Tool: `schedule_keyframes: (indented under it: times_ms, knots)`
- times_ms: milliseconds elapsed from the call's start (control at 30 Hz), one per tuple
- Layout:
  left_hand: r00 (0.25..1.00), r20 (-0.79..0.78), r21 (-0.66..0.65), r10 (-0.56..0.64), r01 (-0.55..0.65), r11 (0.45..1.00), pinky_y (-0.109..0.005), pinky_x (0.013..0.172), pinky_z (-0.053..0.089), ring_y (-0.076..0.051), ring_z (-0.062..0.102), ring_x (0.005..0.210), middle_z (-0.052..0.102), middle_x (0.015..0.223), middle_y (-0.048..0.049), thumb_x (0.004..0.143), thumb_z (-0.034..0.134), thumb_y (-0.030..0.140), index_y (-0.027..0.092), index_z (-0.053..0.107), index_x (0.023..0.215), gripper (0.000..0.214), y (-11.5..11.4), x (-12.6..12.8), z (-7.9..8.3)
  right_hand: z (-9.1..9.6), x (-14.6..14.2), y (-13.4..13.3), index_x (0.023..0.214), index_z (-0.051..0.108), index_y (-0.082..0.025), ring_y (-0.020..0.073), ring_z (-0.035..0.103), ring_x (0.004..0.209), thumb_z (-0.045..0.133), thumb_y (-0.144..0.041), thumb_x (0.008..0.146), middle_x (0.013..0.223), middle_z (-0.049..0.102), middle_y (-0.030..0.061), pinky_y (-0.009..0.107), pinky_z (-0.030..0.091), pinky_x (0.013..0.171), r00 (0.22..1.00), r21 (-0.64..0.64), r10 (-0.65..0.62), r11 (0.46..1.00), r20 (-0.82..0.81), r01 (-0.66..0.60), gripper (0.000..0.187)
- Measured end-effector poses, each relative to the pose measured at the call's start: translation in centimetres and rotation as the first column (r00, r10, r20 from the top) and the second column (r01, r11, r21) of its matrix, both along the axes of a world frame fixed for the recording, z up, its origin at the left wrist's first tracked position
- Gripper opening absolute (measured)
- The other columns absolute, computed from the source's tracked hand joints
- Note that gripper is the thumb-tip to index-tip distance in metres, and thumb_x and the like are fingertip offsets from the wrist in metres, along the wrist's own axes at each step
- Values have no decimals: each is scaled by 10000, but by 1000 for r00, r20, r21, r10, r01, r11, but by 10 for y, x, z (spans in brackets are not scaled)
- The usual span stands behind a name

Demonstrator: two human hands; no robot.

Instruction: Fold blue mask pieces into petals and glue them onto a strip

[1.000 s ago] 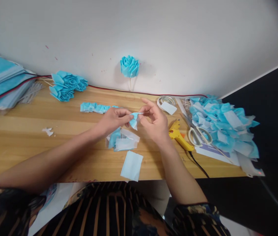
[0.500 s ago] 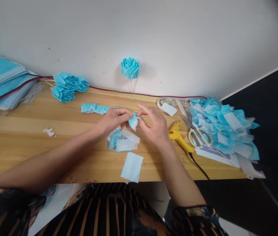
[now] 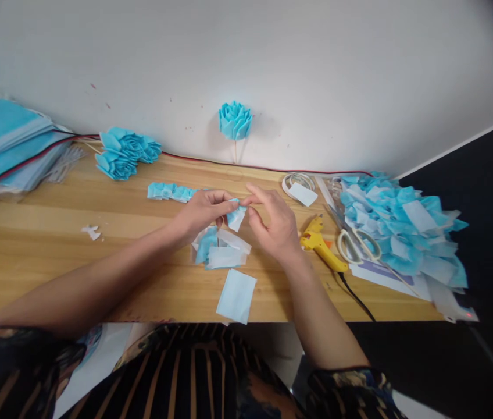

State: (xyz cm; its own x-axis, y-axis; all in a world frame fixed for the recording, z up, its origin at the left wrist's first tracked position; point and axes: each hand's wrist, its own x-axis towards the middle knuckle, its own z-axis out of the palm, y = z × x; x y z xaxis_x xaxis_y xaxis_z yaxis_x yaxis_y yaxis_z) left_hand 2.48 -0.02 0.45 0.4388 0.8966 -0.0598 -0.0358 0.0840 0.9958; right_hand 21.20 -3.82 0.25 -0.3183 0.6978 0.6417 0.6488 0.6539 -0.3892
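Pinched between the thumb and fingers of my left hand (image 3: 209, 208) is a small folded blue-and-white fabric petal (image 3: 235, 219), its loose end pointing down. My right hand (image 3: 272, 221) is at the petal's right side, a fingertip touching its upper edge and the thumb apart from it. Below the hands lie several loose blue and white fabric pieces (image 3: 228, 256). Nearer the front edge is a flat pale-blue square (image 3: 236, 295). A row of folded blue petals (image 3: 170, 191) lies behind my left hand, which partly covers its right end.
A finished blue flower (image 3: 235, 120) stands on a stick by the wall, with more flowers (image 3: 124, 152) lying to its left. Blue sheets (image 3: 6, 131) are stacked far left. At right are tape rolls (image 3: 292, 178), a yellow glue gun (image 3: 324, 250), scissors (image 3: 354, 244) and a petal heap (image 3: 403, 224).
The petal's folded right corner has opened out, and my right thumb has come away from it. My left hand still grips the petal. The view has shifted slightly.
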Motion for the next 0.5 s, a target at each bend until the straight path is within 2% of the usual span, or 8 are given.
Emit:
schedule_keyframes:
  times_ms: [167,300,400,500]
  knots:
    - [994,98,-48,43,-39,998,-224,549,420,-80,511,522,588,590,23,753,747,375,158,623,663,266,1,-1,-2,0,1,2,1368,507,-314,238,629,1109,483,-54,896,1182,682,54,475,547,930,998,85,4,996,-60,1,540]
    - [984,153,-73,94,-84,994,-223,548,427,-93,545,560,606,622,9,774,730,326,153,641,689,213,2,-1,-2,0,1,4,1206,570,-303,261,611,1158,519,-38,865,1218,656,54,531,506,992,998,127,-13,992,-68,21,435]
    - [976,186,-89,111,-96,991,-224,550,440,-97,558,568,610,628,2,790,721,311,150,633,685,212,3,-1,-1,-1,2,4,1088,587,-298,265,606,1160,553,-32,847,1206,642,46,543,492,1006,999,142,-14,990,-45,20,360]
    - [971,213,-98,111,-92,991,-222,550,450,-98,571,569,619,629,-1,806,714,302,148,635,694,206,3,-1,-1,-2,1,6,1108,592,-311,273,559,1242,573,-38,851,1278,597,52,541,496,1017,1000,143,16,990,12,-17,376]
